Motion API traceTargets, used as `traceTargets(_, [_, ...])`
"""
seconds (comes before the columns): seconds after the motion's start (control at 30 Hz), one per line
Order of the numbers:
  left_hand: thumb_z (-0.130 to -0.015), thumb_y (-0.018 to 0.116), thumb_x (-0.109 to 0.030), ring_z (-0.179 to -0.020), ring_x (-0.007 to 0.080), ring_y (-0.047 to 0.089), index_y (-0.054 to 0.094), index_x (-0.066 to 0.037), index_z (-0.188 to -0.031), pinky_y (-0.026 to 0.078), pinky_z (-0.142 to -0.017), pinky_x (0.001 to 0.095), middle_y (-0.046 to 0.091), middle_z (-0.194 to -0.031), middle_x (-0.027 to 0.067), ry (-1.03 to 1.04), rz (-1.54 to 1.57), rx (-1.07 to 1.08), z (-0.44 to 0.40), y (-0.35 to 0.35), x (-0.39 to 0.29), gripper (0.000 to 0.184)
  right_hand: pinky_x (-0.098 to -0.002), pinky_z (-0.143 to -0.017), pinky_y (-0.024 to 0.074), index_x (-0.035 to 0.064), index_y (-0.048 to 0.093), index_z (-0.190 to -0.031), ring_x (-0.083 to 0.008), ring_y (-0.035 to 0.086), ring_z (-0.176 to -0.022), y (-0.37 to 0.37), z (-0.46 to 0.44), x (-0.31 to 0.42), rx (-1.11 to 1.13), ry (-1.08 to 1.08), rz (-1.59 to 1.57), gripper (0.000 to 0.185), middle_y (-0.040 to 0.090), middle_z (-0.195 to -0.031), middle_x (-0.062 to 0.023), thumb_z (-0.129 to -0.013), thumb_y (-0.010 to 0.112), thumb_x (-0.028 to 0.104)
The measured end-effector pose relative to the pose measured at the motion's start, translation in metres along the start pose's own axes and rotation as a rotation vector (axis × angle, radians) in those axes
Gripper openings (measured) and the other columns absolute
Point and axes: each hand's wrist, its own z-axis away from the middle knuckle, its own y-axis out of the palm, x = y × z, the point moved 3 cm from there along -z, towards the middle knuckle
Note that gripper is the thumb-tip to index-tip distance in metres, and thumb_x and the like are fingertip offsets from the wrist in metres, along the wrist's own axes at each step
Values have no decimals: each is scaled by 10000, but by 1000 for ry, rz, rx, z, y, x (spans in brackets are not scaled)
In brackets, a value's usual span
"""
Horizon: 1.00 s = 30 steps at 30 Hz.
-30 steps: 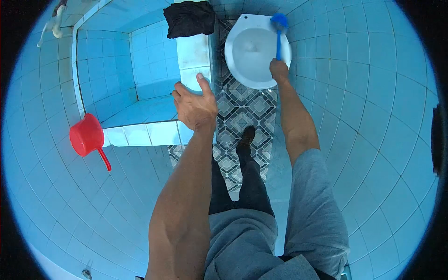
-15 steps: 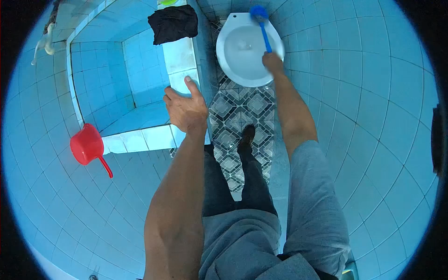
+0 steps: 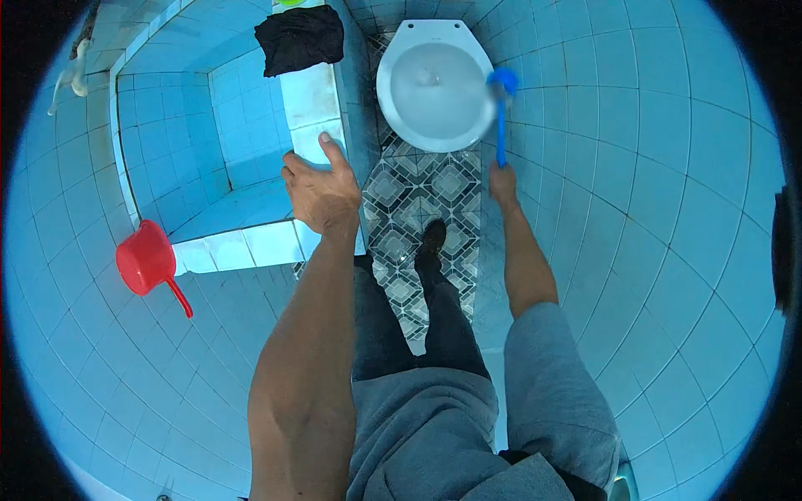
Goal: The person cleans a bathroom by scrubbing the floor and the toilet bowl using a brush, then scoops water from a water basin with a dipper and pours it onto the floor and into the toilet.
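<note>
My right hand [image 3: 502, 181] is closed round the handle end of a blue toilet brush [image 3: 501, 129]. The brush points away from me, its bristly head beside the right rim of the white toilet bowl [image 3: 393, 117]; whether they touch I cannot tell. On the corner of the tiled basin ledge [image 3: 311, 100] rests my left hand [image 3: 324, 196], thumb and fingers apart, with nothing held. Part of its fingertips is hidden over the ledge's inner edge.
A black cloth [image 3: 299, 39] lies on the ledge, a bright green item [image 3: 290, 2] behind it. From the basin's front left corner hangs a red dipper [image 3: 146, 257]. A pale tap [image 3: 77, 73] is on the left wall. Patterned tiles [image 3: 418, 192] cover the narrow floor.
My right hand has drawn back towards me with the brush. The brush head has gone from the bowl's far right rim to its near right side. My left hand stays on the ledge.
</note>
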Motion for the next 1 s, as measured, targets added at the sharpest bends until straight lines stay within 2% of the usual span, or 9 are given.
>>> traceTargets(0.1, [-945, 370, -633, -1054, 402, 612, 453, 42, -1281, 520, -855, 513, 563, -1175, 268, -6, 3, 6, 0, 1, 1, 758, -444, -690, 529, -44, 622, -969, -315, 663, -717, 0, 46, -19, 113, 166, -92, 437, 631, -743, -161, -958, 549, 386])
traceTargets(0.2, [-945, 364, -637, -1060, 399, 611, 456, 37, -1279, 517, -862, 512, 561, -1185, 265, -12, -2, -7, 1, 0, -1, 758, -452, -686, 522, -44, 620, -975, -324, 670, -746, 23, 69, -69, 84, 90, -89, 434, 642, -766, -181, -963, 532, 380])
traceTargets(0.37, [-946, 351, -643, -1063, 392, 613, 451, 30, -1294, 513, -869, 512, 560, -1203, 256, -21, -18, 12, 0, 1, 0, 764, -508, -782, 491, -83, 603, -991, -425, 660, -878, 37, 66, -90, -23, 30, 65, 454, 669, -904, -267, -963, 511, 360])
traceTargets(0.43, [-948, 342, -644, -1050, 386, 621, 435, 31, -1315, 523, -852, 509, 560, -1200, 260, -17, -28, 23, 1, 0, -2, 774, -532, -838, 473, -99, 596, -1057, -477, 630, -951, 8, 65, -23, 86, 52, 27, 491, 663, -979, -302, -966, 486, 370])
traceTargets(0.5, [-948, 340, -643, -1046, 384, 623, 431, 30, -1318, 526, -848, 509, 559, -1203, 261, -12, -28, 17, 1, 3, 1, 773, -540, -822, 484, -89, 603, -1062, -488, 632, -937, 9, 17, -8, -126, -245, 272, 492, 656, -980, -320, -966, 470, 374])
traceTargets(0.73, [-945, 342, -647, -1051, 391, 622, 430, 32, -1311, 524, -841, 509, 553, -1218, 273, -7, -38, -25, 0, 9, 5, 777, -555, -828, 498, -66, 611, -1084, -504, 628, -935, -8, -17, 65, -111, -182, 345, 458, 667, -982, -298, -957, 488, 356])
traceTargets(0.83, [-944, 346, -645, -1060, 404, 615, 426, 42, -1310, 515, -861, 509, 552, -1213, 279, -8, -12, 10, 3, -2, -2, 783, -572, -800, 497, -54, 582, -1107, -510, 629, -914, 12, 0, 1, -171, -280, 376, 428, 664, -940, -305, -957, 494, 338])
traceTargets(0.9, [-944, 349, -643, -1062, 408, 612, 427, 43, -1309, 509, -873, 511, 554, -1210, 279, -14, -1, 19, 2, -2, -1, 781, -577, -790, 494, -37, 551, -1113, -503, 629, -917, 10, 55, -11, -77, -158, 327, 393, 659, -919, -311, -956, 502, 320])
traceTargets(1.0, [-944, 359, -638, -1071, 410, 607, 430, 48, -1305, 500, -888, 515, 560, -1202, 279, -29, 9, 42, 1, -3, -1, 779, -572, -762, 501, -31, 526, -1125, -502, 633, -878, 36, 103, -62, -7, -164, 384, 395, 656, -920, -314, -961, 505, 327])
